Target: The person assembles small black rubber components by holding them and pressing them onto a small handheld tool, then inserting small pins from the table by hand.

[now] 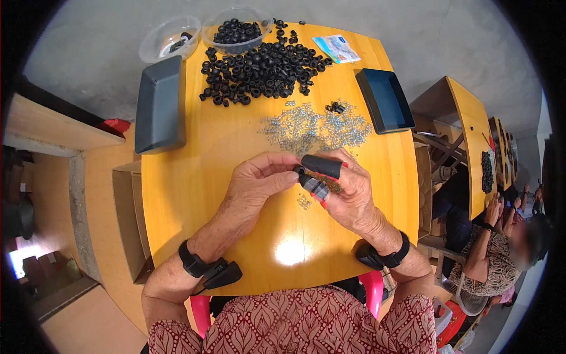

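Observation:
A small round black plastic part (299, 170) sits between my two hands over the middle of the table. My left hand (254, 182) pinches it between thumb and forefinger. On the thumb and forefinger of my right hand (352, 193) are black finger covers (321, 166) with red edges. Those two covered tips close on the same part from the right. Small brassy pieces (325, 182) lie beneath my right hand, partly hidden by it. A few more form a little cluster (304, 202) just below.
Many black parts (259, 71) spread before two clear tubs (236, 44) (171, 41). Small silvery metal pieces (306, 128) lie nearer. Grey trays (160, 106) (384, 101) flank the table, with a white-blue packet (337, 48) at back. Another person (492, 259) sits at right.

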The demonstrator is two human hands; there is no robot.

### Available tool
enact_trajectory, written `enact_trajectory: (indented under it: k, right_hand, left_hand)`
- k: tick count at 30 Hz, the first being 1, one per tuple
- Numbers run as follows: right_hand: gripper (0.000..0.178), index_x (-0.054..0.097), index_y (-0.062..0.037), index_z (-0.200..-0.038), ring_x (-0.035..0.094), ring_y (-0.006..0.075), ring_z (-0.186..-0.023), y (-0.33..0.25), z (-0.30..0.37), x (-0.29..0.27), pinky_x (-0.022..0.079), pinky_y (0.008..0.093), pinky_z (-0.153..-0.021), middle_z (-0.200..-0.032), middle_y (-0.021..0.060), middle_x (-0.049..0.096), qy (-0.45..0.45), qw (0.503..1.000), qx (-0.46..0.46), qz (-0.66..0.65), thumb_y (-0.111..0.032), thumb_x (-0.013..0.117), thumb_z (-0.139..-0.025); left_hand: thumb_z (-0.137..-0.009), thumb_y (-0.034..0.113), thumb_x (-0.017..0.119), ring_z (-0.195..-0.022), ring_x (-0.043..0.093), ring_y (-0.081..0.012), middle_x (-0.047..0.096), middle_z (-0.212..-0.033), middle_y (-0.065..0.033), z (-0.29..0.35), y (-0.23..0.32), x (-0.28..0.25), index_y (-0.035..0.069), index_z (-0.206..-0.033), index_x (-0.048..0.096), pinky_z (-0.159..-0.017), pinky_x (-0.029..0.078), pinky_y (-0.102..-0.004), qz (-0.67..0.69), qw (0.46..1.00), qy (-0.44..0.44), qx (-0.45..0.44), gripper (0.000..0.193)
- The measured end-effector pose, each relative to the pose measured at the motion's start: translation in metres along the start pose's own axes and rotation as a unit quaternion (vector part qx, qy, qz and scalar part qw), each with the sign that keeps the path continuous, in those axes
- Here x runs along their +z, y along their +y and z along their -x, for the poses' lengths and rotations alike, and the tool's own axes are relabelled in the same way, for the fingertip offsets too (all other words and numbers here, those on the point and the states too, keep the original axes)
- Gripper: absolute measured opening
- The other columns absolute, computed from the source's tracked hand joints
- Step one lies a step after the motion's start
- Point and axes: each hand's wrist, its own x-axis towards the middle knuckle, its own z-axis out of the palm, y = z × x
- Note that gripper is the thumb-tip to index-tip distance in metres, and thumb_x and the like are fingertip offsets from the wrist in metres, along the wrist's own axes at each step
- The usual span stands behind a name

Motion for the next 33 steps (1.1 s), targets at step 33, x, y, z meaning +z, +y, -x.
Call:
enact_trajectory:
  k: [33]
  right_hand:
    - [0.033, 0.069, -0.0067, -0.104, 0.060, 0.0180, -0.091, 0.016, 0.019, 0.008, 0.050, 0.0281, -0.077, -0.098, 0.0065, 0.064, 0.024, 0.985, 0.092, -0.145, 0.003, 0.077, -0.073]
  left_hand:
    - [-0.084, 0.002, 0.071, -0.096, 0.059, -0.0099, 0.064, -0.102, -0.0025, -0.001, -0.004, -0.002, 0.003, -0.105, 0.063, -0.087, 0.048, -0.0235, -0.030, 0.999, -0.018, 0.030, 0.023]
